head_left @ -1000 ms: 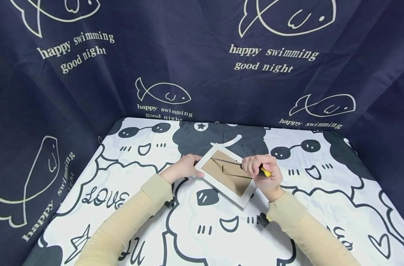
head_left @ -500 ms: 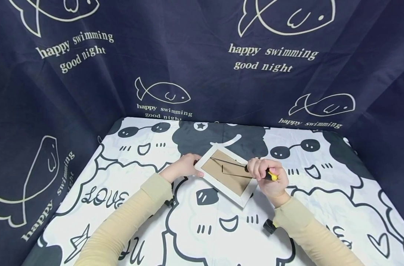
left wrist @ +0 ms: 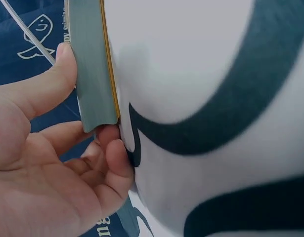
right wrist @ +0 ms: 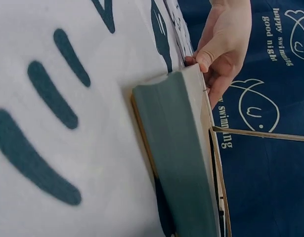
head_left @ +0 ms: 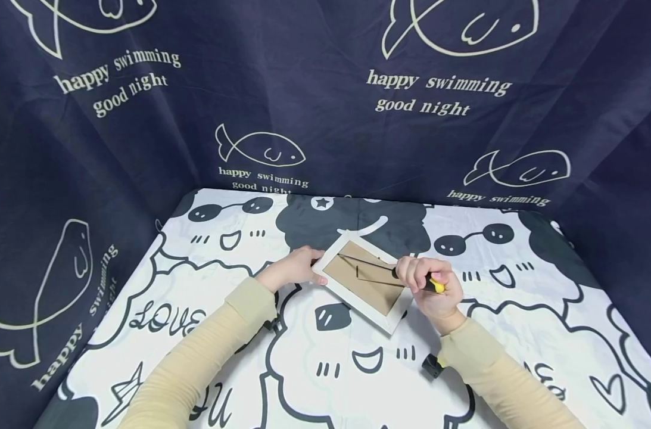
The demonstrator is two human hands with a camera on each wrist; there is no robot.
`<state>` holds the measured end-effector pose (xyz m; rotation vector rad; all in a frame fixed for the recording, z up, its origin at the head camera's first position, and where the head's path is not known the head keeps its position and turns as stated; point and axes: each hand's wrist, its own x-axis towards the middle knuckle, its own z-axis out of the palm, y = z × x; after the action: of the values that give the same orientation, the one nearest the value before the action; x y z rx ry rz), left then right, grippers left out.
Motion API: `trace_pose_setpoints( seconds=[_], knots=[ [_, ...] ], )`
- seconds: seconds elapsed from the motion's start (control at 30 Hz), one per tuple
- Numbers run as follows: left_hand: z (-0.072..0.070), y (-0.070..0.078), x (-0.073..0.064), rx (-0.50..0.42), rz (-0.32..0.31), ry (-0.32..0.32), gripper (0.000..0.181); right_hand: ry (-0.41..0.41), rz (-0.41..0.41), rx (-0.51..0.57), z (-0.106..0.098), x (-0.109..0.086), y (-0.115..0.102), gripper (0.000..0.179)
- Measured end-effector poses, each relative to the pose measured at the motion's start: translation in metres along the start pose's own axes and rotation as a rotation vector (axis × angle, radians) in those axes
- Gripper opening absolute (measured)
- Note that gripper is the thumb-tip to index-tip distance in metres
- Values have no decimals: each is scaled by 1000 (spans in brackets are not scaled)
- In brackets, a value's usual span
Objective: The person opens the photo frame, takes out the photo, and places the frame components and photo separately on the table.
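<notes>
A white picture frame (head_left: 355,302) lies face down on the cloth, its brown backing board (head_left: 372,298) showing. My left hand (head_left: 298,266) grips its left corner; in the left wrist view the thumb (left wrist: 66,64) lies at the back side and the fingers curl at the edge. With my right hand (head_left: 432,289) I hold a screwdriver (head_left: 436,285) by its black and yellow handle. Its long shaft slants left across the board, the tip at the inner edge of the border near my left hand. The right wrist view shows the flat tip (right wrist: 218,129) at the frame's back edge.
A white table cloth (head_left: 314,339) with black cartoon drawings covers the table. Dark blue curtains (head_left: 325,89) with fish prints hang behind it and at both sides. A thin dark L-shaped line (head_left: 357,274) marks the backing board.
My right hand has shifted a little right and down with the screwdriver, mostly in the first half second. The tip stays near the same border edge. Left hand and picture frame hold still.
</notes>
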<state>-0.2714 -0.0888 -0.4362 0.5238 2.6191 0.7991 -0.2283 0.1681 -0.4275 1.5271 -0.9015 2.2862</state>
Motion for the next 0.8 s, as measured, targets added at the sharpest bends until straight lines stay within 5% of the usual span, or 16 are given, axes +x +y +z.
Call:
trace_pose_setpoints(
  seconds=[0.33,0.6,0.8],
  knots=[
    [-3,0,2,57,23,-14,76,20,19,-20,11,17,9,27],
    [-4,2,3,66,6,-20,78,76,46,-50,21,49,23,35],
    [-4,3,2,68,12,-17,77,106,144,-103,27,77,42,41]
  ],
)
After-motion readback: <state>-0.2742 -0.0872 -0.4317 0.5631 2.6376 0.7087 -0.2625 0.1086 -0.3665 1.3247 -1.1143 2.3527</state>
